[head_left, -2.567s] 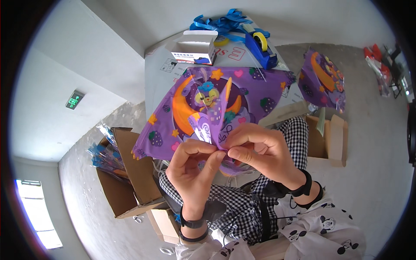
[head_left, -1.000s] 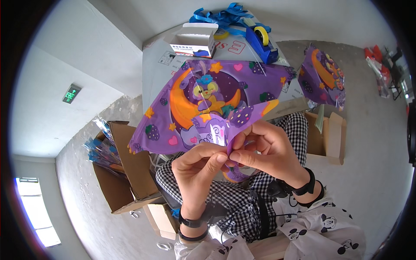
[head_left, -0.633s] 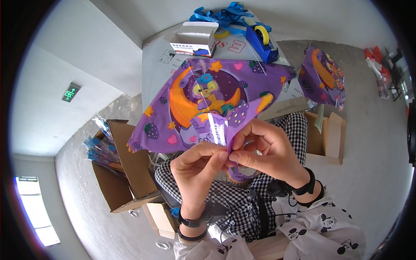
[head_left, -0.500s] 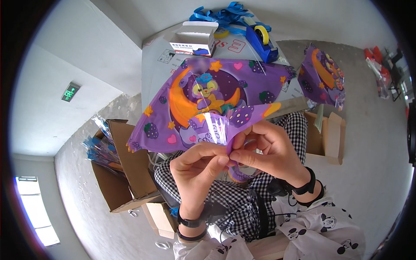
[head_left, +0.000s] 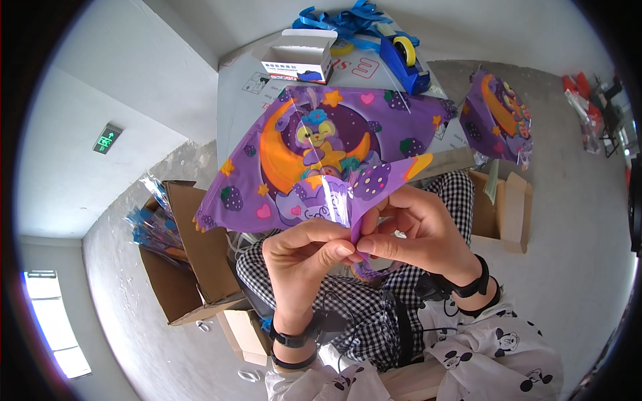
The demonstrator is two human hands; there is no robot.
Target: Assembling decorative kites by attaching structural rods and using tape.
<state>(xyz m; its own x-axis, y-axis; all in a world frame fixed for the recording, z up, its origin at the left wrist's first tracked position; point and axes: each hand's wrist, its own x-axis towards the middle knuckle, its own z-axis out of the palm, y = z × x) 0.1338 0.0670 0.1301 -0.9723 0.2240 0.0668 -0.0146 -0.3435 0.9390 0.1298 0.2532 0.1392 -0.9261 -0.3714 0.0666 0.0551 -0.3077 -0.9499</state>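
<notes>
Spread above my lap is a purple kite (head_left: pixel 394 134) printed with a cartoon animal on an orange moon, stars and hearts. Its wide upper part rests over the near edge of the table (head_left: pixel 237 113). At its lower middle, my left hand (head_left: pixel 301 264) pinches a narrow purple fold between thumb and fingers. My right hand (head_left: pixel 424 234) pinches the same fold just beside it, with the thumbs almost touching. A strip of the kite hangs below my fingers; what else lies within the pinch is hidden.
On the table are an open white box (head_left: pixel 294 63), a blue tape dispenser (head_left: pixel 406 70) and blue ribbons (head_left: pixel 341 21). A similar purple kite (head_left: pixel 498 117) hangs at right above an open carton (head_left: pixel 498 217). At left stands a cardboard box (head_left: pixel 200 254) with wrapped items (head_left: pixel 154 227).
Both hands keep their pinch on the kite's fold, with a slight shift of thumbs and fingers. The kite has hardly moved.
</notes>
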